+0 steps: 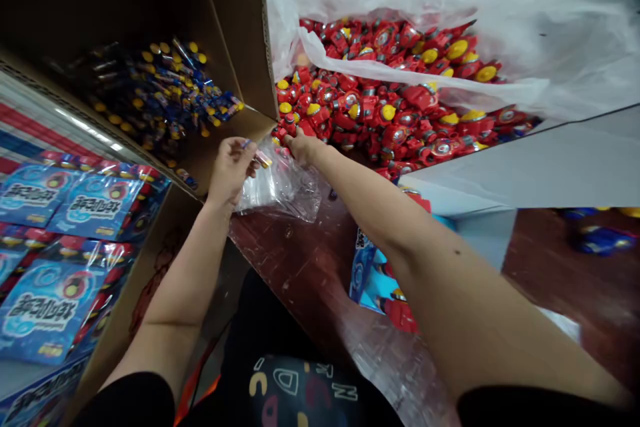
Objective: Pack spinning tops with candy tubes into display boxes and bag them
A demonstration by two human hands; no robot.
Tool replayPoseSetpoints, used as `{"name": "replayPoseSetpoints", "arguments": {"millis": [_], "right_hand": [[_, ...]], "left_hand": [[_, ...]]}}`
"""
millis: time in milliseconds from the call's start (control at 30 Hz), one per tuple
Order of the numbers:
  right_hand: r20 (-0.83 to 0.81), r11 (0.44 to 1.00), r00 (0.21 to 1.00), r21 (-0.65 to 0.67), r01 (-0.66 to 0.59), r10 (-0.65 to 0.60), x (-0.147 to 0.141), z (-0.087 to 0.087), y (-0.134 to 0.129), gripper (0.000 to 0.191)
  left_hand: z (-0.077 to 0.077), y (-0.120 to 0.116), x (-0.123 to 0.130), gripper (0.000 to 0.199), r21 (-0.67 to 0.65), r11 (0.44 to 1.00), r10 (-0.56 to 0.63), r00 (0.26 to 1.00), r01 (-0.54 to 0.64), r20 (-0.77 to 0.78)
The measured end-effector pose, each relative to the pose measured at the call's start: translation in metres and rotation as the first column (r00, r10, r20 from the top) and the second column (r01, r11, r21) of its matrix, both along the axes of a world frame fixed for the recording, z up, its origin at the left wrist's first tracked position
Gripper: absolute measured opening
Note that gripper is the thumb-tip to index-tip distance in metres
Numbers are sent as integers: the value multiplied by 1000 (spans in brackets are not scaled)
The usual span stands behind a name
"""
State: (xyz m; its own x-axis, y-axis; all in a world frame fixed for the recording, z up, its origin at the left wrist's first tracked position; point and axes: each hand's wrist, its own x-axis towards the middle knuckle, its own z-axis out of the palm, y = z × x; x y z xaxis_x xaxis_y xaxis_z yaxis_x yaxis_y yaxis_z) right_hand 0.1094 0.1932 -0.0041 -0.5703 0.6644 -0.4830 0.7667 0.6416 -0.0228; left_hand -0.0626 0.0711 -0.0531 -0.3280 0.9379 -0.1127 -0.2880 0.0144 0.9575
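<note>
My left hand (233, 168) is closed in a pinch on a small tube (263, 159) with a yellow end, just above a stack of clear plastic bags (280, 187). My right hand (303, 146) reaches past those bags to the near left corner of the red toy heap. Its fingers are closed on a red toy (286, 125), partly hidden by the hand. Similar red toys with yellow discs (395, 133) fill a container lined with white plastic sheeting (540, 20). Many blue tubes with yellow caps (175, 90) lie in a cardboard box (245, 33) on the left.
Packaged blue sets (45, 300) stand in rows at the left, beyond a cardboard edge. An open blue display box (367, 273) holding red toys sits under my right forearm, on a dark red tabletop (285, 253). Blurred blue items (605, 240) lie at the far right.
</note>
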Motion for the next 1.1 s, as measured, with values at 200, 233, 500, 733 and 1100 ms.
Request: {"name": "replayPoseSetpoints", "arguments": {"millis": [200, 233, 500, 733, 1100], "right_hand": [[-183, 978, 975, 146, 151, -123, 49, 62, -37, 59], [-311, 976, 944, 150, 159, -106, 64, 78, -52, 57], [-640, 980, 766, 109, 164, -57, 159, 151, -223, 49], [-96, 941, 995, 338, 1, 33, 197, 175, -284, 46], [-263, 872, 909, -455, 180, -325, 232, 195, -306, 49]], "left_hand": [[19, -62, 16, 63, -89, 974, -178, 946, 209, 269], [22, -71, 19, 61, -78, 968, -207, 936, 238, 286], [63, -138, 65, 31, 157, 743, -668, 736, 651, 106], [110, -150, 104, 30, 147, 500, -697, 497, 854, -516], [119, -157, 148, 31, 492, 113, 142, 476, 863, -868]]}}
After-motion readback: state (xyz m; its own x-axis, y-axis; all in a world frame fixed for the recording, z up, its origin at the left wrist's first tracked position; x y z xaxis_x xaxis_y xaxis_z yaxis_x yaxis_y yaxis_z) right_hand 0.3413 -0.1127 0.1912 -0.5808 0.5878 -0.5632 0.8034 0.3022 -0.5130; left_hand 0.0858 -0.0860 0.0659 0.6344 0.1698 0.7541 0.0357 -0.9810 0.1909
